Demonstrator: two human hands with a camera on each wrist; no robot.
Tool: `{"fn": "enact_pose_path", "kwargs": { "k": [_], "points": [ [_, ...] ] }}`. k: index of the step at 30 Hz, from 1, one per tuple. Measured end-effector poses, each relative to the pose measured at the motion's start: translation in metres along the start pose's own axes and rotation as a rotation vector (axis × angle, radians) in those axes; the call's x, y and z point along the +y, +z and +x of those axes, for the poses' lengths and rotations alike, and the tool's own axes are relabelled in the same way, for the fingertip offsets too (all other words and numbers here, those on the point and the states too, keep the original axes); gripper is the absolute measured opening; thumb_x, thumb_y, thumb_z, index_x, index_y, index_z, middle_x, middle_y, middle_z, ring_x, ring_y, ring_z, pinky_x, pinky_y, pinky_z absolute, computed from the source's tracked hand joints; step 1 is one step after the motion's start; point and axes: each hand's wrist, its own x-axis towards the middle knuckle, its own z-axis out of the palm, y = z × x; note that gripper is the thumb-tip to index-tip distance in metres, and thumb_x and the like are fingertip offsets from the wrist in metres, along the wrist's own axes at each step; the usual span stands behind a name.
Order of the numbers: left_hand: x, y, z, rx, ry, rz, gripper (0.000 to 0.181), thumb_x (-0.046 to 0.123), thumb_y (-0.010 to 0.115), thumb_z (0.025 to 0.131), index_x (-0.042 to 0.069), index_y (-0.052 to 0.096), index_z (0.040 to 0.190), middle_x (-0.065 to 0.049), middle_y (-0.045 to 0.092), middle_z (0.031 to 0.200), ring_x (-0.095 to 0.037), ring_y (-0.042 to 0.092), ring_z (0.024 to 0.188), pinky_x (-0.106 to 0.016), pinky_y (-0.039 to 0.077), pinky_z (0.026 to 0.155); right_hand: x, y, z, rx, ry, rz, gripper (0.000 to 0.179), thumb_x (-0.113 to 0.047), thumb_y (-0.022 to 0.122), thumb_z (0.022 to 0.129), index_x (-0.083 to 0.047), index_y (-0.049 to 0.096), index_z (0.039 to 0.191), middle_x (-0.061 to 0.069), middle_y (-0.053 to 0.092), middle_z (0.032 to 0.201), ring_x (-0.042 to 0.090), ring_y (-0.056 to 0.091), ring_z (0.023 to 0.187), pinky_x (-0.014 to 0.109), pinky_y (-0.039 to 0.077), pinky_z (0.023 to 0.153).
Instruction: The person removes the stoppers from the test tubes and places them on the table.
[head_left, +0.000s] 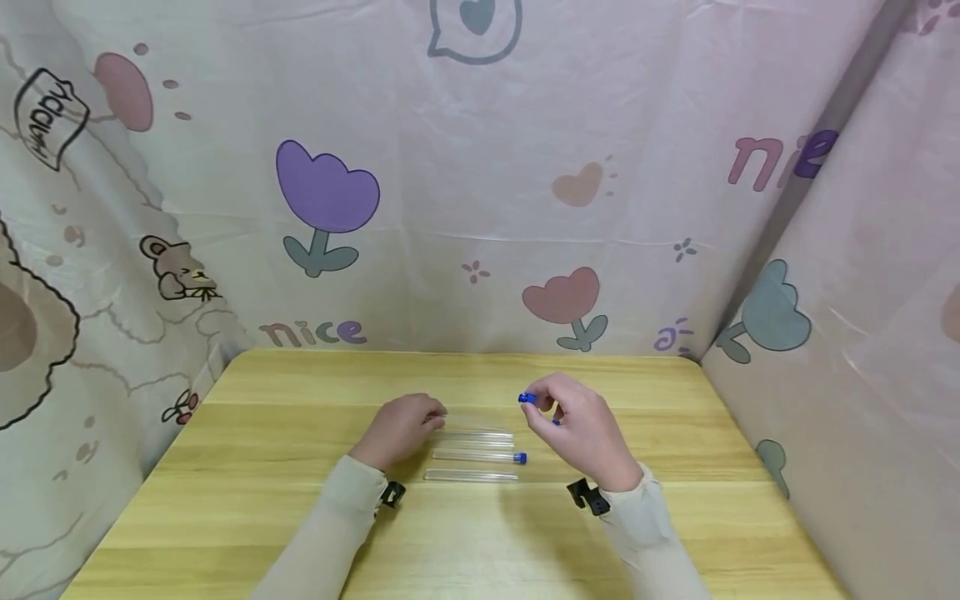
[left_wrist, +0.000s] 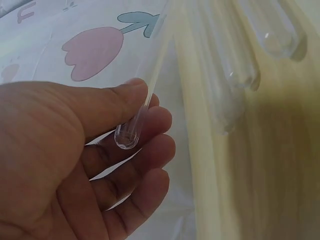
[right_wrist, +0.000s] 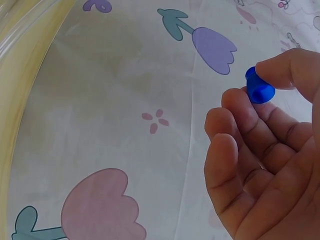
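Note:
My left hand (head_left: 401,429) pinches a clear test tube (left_wrist: 129,134) close to its rounded end, between thumb and forefinger. The other fingers curl loosely below it. On the right, my right hand (head_left: 579,427) holds a small blue cap (right_wrist: 261,91) between thumb and fingertips, its hollow end showing in the right wrist view. Between the hands lie several clear tubes, side by side. One capped tube (head_left: 472,456) has a blue cap (head_left: 521,458) on its right end; the nearest tube (head_left: 471,476) has none. Another bit of blue (head_left: 557,422) shows beside my right fingers, mostly hidden.
The tubes lie on a light wooden table (head_left: 262,500). A patterned curtain (head_left: 450,167) hangs behind the far edge and down both sides. Black wrist mounts (head_left: 588,497) sit at the cuffs of both pale sleeves.

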Motion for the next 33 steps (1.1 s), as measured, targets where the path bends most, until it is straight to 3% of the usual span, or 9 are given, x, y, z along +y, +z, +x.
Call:
{"fn": "enact_pose_path", "kwargs": {
  "k": [9,21,33],
  "points": [
    [-0.003,0.011,0.002,-0.028,-0.026,-0.005,0.021,0.02,0.072,0.1,0.011,0.074,0.118,-0.003,0.075,0.11,-0.02,0.07,0.097,-0.043,0.058,0.09,-0.002,0.004,0.0,-0.006,-0.026,-0.013,0.005,-0.016,0.074,0.096,-0.019,0.071,0.099,-0.014,0.061,0.086,0.012,0.06,0.074,0.02,0.05,0.06],
    [-0.006,0.02,0.004,-0.016,-0.033,0.014,0.005,0.013,0.075,0.096,0.011,0.077,0.099,0.0,0.07,0.094,-0.02,0.064,0.091,-0.043,0.057,0.087,0.0,0.004,0.001,0.008,-0.052,-0.026,0.006,-0.016,0.074,0.097,-0.016,0.072,0.103,-0.013,0.061,0.087,0.001,0.055,0.075,0.018,0.049,0.06],
    [-0.007,0.027,0.006,-0.038,-0.025,0.022,0.011,0.008,0.069,0.099,0.009,0.079,0.102,-0.003,0.072,0.096,-0.023,0.068,0.093,-0.045,0.057,0.09,0.003,0.004,0.001,0.015,-0.04,-0.048,0.009,-0.014,0.074,0.097,-0.015,0.073,0.105,-0.013,0.061,0.087,0.0,0.054,0.073,0.017,0.048,0.059]
  ]
}}
